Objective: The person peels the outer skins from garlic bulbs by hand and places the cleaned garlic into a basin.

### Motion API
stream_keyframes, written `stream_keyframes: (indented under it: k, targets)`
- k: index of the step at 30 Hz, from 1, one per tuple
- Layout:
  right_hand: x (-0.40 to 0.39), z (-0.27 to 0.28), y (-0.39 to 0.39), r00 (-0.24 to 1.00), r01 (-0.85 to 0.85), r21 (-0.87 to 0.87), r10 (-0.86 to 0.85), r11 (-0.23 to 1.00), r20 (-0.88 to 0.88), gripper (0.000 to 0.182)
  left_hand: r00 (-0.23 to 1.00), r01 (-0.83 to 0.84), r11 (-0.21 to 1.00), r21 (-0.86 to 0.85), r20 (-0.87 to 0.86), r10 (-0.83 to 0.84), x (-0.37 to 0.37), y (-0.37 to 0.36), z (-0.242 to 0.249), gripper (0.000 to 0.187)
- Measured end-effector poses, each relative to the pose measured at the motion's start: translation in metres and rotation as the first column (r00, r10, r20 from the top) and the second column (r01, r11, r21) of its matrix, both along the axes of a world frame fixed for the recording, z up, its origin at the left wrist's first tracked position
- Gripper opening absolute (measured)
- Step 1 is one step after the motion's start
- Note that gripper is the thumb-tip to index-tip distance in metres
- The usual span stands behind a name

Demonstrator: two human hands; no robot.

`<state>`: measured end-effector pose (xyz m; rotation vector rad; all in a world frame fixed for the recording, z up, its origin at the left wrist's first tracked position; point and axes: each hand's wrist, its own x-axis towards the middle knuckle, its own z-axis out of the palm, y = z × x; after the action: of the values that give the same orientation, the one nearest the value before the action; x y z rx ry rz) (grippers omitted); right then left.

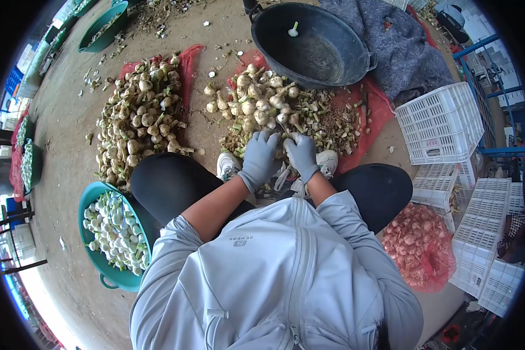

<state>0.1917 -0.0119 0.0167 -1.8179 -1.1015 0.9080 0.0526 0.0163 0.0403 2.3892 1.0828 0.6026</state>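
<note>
Both my hands wear grey gloves and are close together at the near edge of a heap of garlic bulbs (pixel 254 102) with soil and stems on them. My left hand (pixel 260 158) is closed, its fingers bent forward at the bulbs. Just right of it, my right hand (pixel 301 155) is closed too, knuckles up, its fingertips turned toward the left hand. What the fingers hold is hidden by the gloves, and I cannot tell its kind. Cut stems and peelings (pixel 332 125) lie around the heap, on a red mesh sheet (pixel 376 111).
A larger heap of untrimmed garlic (pixel 140 119) lies to the left. Below it a teal tub (pixel 86 219) holds trimmed white bulbs. A black tub (pixel 321 55) with one bulb stands ahead. White crates (pixel 440 122) and a red mesh sack of garlic (pixel 420 245) are at the right.
</note>
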Motion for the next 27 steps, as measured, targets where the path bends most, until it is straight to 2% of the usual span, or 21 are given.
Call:
stream_keyframes:
  k: [3, 5, 6, 7, 8, 10, 11, 13, 14, 16, 17, 18, 20, 21, 23, 24, 25, 26, 27]
  targets:
    - [-0.001, 0.011, 0.003, 0.996, 0.046, -0.029, -0.048, 0.999, -0.072, 0.019, 1.0, 0.008, 0.999, 0.043, -0.006, -0.008, 0.004, 0.006, -0.004, 0.055]
    - [0.005, -0.017, 0.009, 0.996, 0.068, -0.03, -0.07, 0.997, -0.055, 0.018, 1.0, 0.016, 0.997, 0.072, -0.007, -0.016, 0.006, 0.009, -0.008, 0.054]
    - [0.006, -0.021, 0.01, 0.996, 0.087, -0.03, -0.088, 0.996, -0.034, 0.016, 1.0, 0.006, 1.0, 0.03, 0.019, -0.007, 0.007, 0.01, -0.008, 0.054]
    - [0.006, -0.025, 0.01, 0.965, 0.137, -0.036, -0.141, 0.99, -0.22, 0.012, 0.999, -0.003, 1.0, -0.011, 0.047, 0.004, 0.008, 0.01, -0.008, 0.053]
    - [0.007, -0.028, 0.01, 0.964, 0.143, -0.039, -0.148, 0.989, -0.219, 0.012, 0.993, -0.028, 0.998, -0.061, 0.112, 0.034, 0.009, 0.01, -0.007, 0.052]
    - [0.007, -0.021, 0.011, 0.814, 0.248, -0.106, -0.266, 0.963, -0.516, 0.009, 0.962, 0.034, 0.955, -0.295, 0.269, 0.049, 0.007, 0.018, -0.023, 0.048]
    - [0.008, -0.019, 0.01, 0.74, 0.237, -0.125, -0.262, 0.963, -0.619, 0.008, 0.825, 0.177, 0.773, -0.61, 0.52, 0.222, 0.009, 0.02, -0.049, 0.041]
    - [0.009, -0.019, 0.012, 0.721, 0.23, -0.057, -0.209, 0.972, -0.66, 0.008, 0.658, 0.417, 0.394, -0.819, 0.571, 0.491, 0.005, 0.022, -0.024, 0.034]
    - [0.012, -0.011, 0.01, 0.696, 0.196, -0.069, -0.189, 0.978, -0.693, 0.007, 0.513, 0.558, 0.261, -0.788, 0.575, 0.637, 0.006, 0.024, -0.027, 0.034]
    - [0.01, -0.004, 0.009, 0.696, 0.183, -0.038, -0.157, 0.982, -0.701, 0.007, 0.403, 0.713, 0.13, -0.689, 0.554, 0.729, 0.003, 0.03, -0.052, 0.036]
    - [0.008, -0.001, 0.009, 0.696, 0.175, -0.005, -0.127, 0.985, -0.707, 0.007, 0.358, 0.729, 0.09, -0.679, 0.489, 0.795, 0.004, 0.029, -0.058, 0.039]
    - [0.004, 0.006, 0.009, 0.683, 0.219, -0.075, -0.208, 0.973, -0.7, 0.007, 0.354, 0.729, 0.094, -0.678, 0.491, 0.796, 0.004, 0.029, -0.049, 0.039]
    - [0.008, 0.02, 0.006, 0.715, 0.098, -0.036, -0.095, 0.995, -0.692, 0.008, 0.457, 0.621, 0.277, -0.733, 0.626, 0.631, 0.003, 0.03, -0.029, 0.043]
    - [0.005, 0.02, 0.006, 0.704, 0.112, -0.007, -0.084, 0.994, -0.705, 0.009, 0.501, 0.558, 0.388, -0.734, 0.67, 0.548, 0.003, 0.032, -0.03, 0.045]
    - [-0.002, 0.02, 0.005, 0.755, 0.189, -0.121, -0.223, 0.974, -0.617, 0.012, 0.51, 0.554, 0.36, -0.75, 0.648, 0.565, 0.003, 0.025, -0.033, 0.046]
    - [-0.001, 0.013, 0.006, 0.74, 0.132, -0.094, -0.161, 0.987, -0.653, 0.016, 0.525, 0.548, 0.334, -0.767, 0.626, 0.576, 0.002, 0.023, -0.031, 0.048]
    - [0.001, 0.008, 0.005, 0.742, 0.126, -0.093, -0.156, 0.988, -0.652, 0.016, 0.496, 0.644, 0.216, -0.734, 0.616, 0.612, -0.002, 0.024, -0.037, 0.048]
    - [0.003, 0.003, 0.004, 0.716, 0.114, -0.037, -0.108, 0.993, -0.69, 0.015, 0.491, 0.644, 0.221, -0.732, 0.617, 0.615, -0.002, 0.022, -0.038, 0.048]
    - [0.001, 0.005, 0.004, 0.686, 0.105, 0.019, -0.059, 0.994, -0.725, 0.014, 0.392, 0.71, 0.202, -0.675, 0.617, 0.682, -0.002, 0.017, -0.038, 0.048]
